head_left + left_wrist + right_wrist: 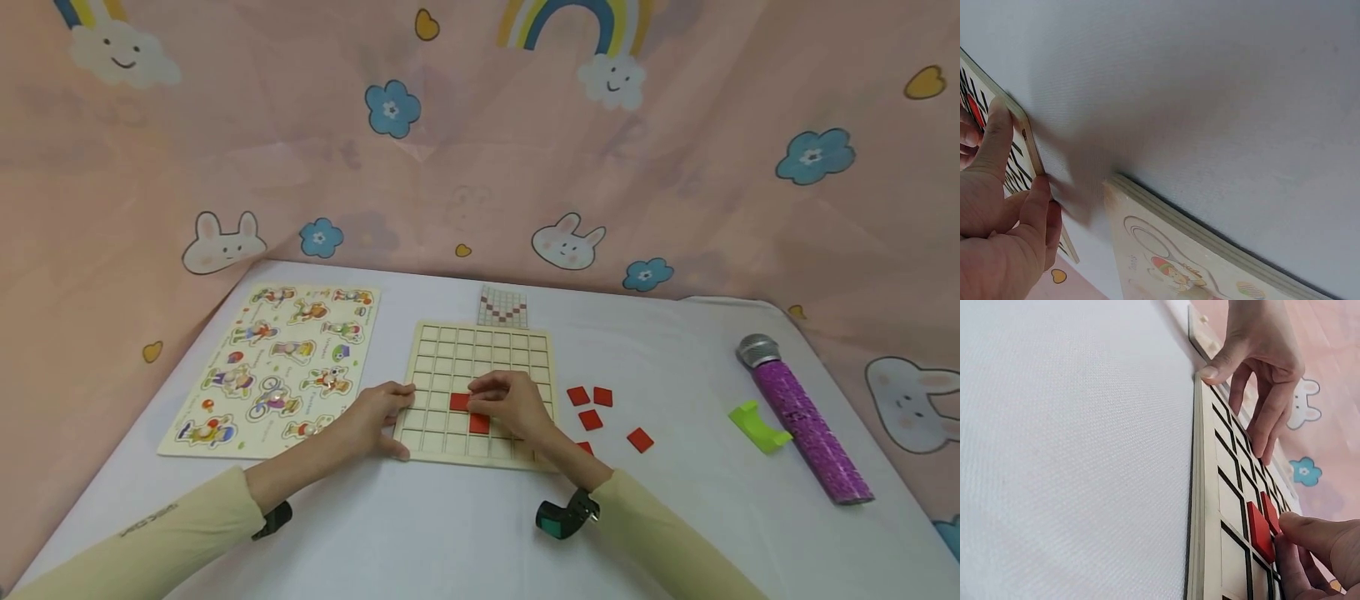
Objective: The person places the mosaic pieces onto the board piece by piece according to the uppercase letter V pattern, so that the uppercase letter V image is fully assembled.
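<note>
A pale wooden grid board (440,433) lies on the white table, with one red square tile (478,425) set in a cell. My left hand (375,417) grips the board's left side, thumb at the near corner and fingers along the edge; the left wrist view shows this thumb (999,128) on the rim. Over the middle of the board, my right hand (513,404) pinches a second red tile (458,402), diagonally up and left of the first. In the right wrist view the right thumb (1310,531) meets that tile's edge, while other fingertips are partly hidden.
Several loose red tiles (591,419) lie right of the board. Behind it is a small pattern card (502,307). A picture puzzle board (255,358) lies left. Farther right are a green curved piece (757,427) and a purple glittery microphone (813,429).
</note>
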### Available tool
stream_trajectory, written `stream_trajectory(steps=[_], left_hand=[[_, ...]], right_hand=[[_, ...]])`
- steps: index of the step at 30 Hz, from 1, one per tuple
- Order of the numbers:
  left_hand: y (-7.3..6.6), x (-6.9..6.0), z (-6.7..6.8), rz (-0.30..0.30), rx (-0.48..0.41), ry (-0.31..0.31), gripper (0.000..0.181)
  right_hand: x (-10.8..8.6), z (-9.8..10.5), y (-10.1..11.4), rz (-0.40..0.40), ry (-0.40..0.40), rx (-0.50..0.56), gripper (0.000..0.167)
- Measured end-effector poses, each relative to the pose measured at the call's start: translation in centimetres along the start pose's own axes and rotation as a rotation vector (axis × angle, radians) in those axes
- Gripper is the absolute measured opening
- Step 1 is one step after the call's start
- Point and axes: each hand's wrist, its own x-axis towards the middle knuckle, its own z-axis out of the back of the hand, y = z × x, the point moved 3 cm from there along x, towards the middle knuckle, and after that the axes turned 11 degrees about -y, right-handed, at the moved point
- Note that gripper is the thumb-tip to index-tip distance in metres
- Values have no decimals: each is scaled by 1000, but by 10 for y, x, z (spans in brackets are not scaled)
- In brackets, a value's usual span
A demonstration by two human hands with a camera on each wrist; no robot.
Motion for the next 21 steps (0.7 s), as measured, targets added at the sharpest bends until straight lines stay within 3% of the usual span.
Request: stream_trajectory(steps=[5, 14, 21], left_hand=[[1, 0, 0, 6, -3, 2, 77], [3, 0, 0, -26, -5, 4, 78], [3, 0, -1, -16, -15, 6, 78]], right_hand=[[0, 8, -3, -79, -25, 40, 24], [-4, 38, -6, -79, -73, 66, 30], [-7, 65, -16, -146, -144, 36, 35]])
